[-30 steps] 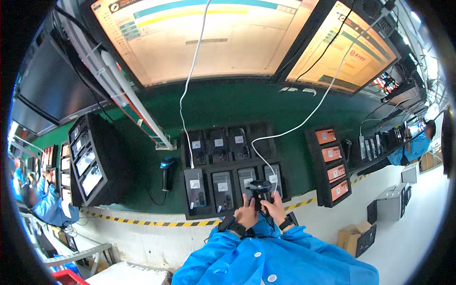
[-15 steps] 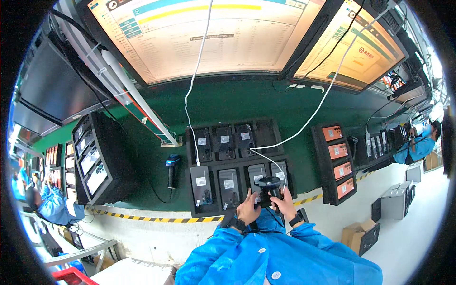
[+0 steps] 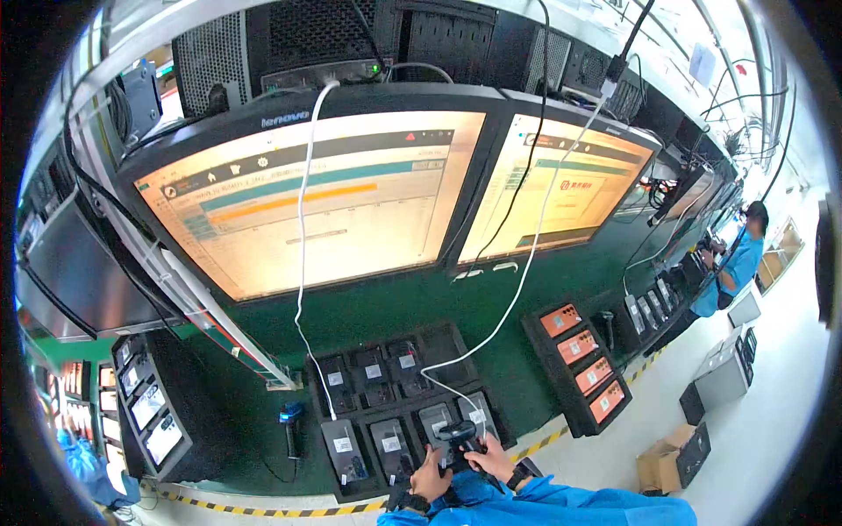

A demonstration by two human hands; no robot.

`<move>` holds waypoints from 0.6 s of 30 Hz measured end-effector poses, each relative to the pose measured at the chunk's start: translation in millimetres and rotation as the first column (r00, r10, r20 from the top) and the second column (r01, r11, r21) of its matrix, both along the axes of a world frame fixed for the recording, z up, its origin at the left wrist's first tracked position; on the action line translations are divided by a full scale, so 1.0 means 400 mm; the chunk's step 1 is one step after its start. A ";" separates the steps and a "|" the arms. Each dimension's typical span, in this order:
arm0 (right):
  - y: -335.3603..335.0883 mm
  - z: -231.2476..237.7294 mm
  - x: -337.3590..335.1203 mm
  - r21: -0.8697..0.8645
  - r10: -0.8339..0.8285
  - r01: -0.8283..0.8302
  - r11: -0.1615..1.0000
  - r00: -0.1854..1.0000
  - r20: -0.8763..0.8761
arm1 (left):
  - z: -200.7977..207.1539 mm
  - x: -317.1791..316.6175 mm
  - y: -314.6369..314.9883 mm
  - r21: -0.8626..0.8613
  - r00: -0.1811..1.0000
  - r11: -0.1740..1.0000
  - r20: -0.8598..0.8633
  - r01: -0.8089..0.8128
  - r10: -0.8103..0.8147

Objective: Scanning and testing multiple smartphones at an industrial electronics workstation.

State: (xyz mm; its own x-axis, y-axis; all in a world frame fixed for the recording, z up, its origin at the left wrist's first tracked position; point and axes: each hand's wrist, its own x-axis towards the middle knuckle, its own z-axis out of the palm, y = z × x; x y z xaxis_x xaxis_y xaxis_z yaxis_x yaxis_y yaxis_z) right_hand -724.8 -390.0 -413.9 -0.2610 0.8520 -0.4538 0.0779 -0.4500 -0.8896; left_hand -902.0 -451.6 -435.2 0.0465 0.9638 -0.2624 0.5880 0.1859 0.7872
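Observation:
My right hand [image 3: 493, 461] is wrapped round the handle of a black handheld barcode scanner [image 3: 456, 432], whose head is above the near row of phones. My left hand [image 3: 430, 479] is closed at the lower end of a dark phone [image 3: 433, 419] just left of the scanner; its fingertips are partly hidden. That phone lies in a black foam tray [image 3: 368, 414] with several other dark phones, each bearing a white label. White cables run down to a near-left phone [image 3: 342, 447] and the near-right phone [image 3: 478, 412].
Two lit monitors [image 3: 324, 210] stand behind the tray. A blue-black scanner [image 3: 289, 428] rests left of it on the green bench [image 3: 237, 421]. Foam trays of orange phones [image 3: 592, 377] and white phones [image 3: 153, 412] flank it. A co-worker in blue [image 3: 741, 259] is at far right.
The view has tilted up, so more of the monitors and the shelf above shows, and the tray sits lower. Both hands stay at the same phone, with the scanner still in the right.

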 end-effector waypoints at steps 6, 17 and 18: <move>0.017 0.029 -0.016 -0.065 -0.052 0.049 0.997 0.998 -0.030 | 0.007 -0.007 0.017 -0.065 0.999 0.998 0.037 -0.004 0.007; 0.186 -0.021 0.095 0.093 -0.135 0.131 0.987 0.990 0.036 | -0.028 0.059 0.085 -0.031 0.943 0.968 0.216 -0.251 0.251; 0.225 0.025 0.094 0.231 -0.182 0.167 0.959 0.982 0.045 | -0.032 0.077 0.105 -0.019 0.922 0.949 0.230 -0.315 0.311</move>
State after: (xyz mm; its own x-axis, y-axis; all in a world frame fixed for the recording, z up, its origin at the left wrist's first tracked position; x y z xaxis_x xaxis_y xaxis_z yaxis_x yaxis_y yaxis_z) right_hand -687.1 -300.2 -403.9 -0.0757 0.9637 -0.2560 0.0772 -0.2503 -0.9651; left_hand -871.1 -409.6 -448.0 -0.2022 0.9432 -0.2634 0.3074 0.3165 0.8974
